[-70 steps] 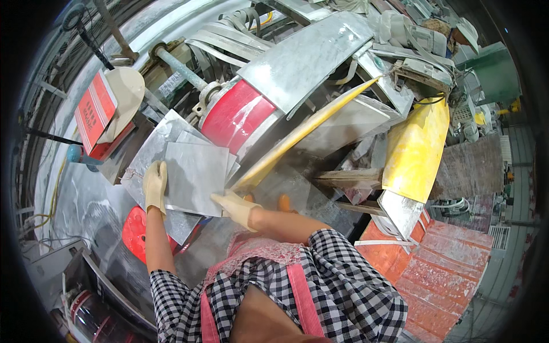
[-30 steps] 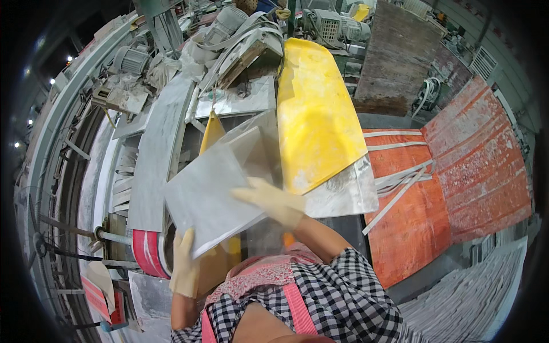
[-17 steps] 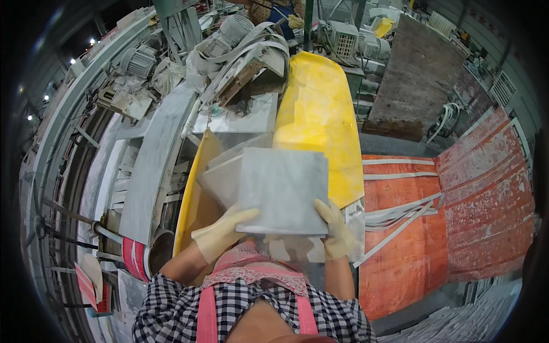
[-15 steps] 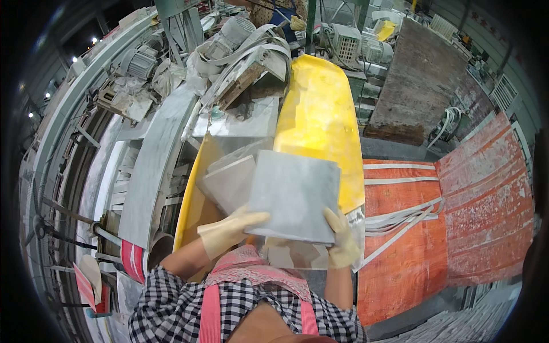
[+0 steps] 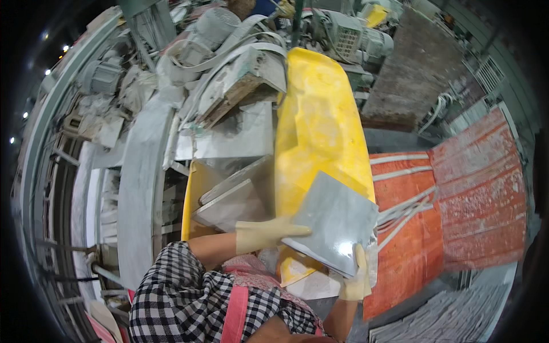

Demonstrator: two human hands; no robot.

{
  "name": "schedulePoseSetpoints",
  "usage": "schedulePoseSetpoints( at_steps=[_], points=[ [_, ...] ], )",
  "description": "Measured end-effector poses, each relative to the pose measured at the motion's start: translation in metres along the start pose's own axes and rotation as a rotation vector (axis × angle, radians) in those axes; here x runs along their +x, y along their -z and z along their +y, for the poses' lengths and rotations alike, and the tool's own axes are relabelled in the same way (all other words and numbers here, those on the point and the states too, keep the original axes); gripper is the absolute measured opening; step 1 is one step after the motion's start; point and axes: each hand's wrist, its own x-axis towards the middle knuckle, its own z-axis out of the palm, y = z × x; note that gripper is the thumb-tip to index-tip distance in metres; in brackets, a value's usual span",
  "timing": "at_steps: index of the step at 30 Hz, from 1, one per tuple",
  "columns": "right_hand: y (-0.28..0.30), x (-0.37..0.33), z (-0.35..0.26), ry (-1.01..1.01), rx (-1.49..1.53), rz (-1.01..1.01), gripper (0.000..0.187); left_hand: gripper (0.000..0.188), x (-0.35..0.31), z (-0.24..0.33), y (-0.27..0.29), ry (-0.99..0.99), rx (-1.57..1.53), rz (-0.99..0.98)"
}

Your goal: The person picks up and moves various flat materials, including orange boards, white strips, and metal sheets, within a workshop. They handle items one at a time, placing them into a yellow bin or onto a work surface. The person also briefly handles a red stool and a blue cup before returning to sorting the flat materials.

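Observation:
A square grey tile (image 5: 334, 217) is held tilted in front of me, with light glinting near its lower corner. Its surface is smooth, and I cannot tell whether it is one tile or several stacked. My left hand (image 5: 271, 233), in a cream rubber glove, grips its left edge with the thumb over the top. At the lower right corner my right hand (image 5: 358, 280), gloved alike, is closed on it; fingers underneath are hidden. Behind my left hand more grey tiles (image 5: 231, 208) lean beside a yellow panel (image 5: 193, 188). Beneath the held tile lies a yellow sheet (image 5: 323, 114).
To the right stands an orange-red board surface (image 5: 406, 240) with white straps (image 5: 400, 211). Stacked grey slabs (image 5: 443, 314) fill the lower right. A long grey slab (image 5: 140, 188) and metal framing run along the left. Dusty motors (image 5: 214, 28) and a dark board (image 5: 414, 68) stand farther back.
Both hands have carried the tile to the right and turned it clockwise. My view and body have shifted right, bringing the stacked slabs at lower right more into sight.

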Motion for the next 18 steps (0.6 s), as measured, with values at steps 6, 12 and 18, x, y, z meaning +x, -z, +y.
schedulePoseSetpoints(
  at_steps=[6, 12, 18],
  points=[
    [-0.027, 0.011, 0.005, 0.006, -0.134, -0.041, 0.045, 0.068, -0.007, 0.028, 0.035, 0.005, -0.054, -0.042],
    [-0.061, 0.03, -0.006, -0.061, 0.22, -0.043, 0.054, 0.067, -0.007, 0.043, 0.063, -0.009, -0.075, -0.043],
    [-0.067, 0.06, -0.012, -0.221, 0.129, -0.108, 0.05, 0.066, -0.003, 0.047, 0.083, -0.05, -0.124, -0.008]
  ],
)
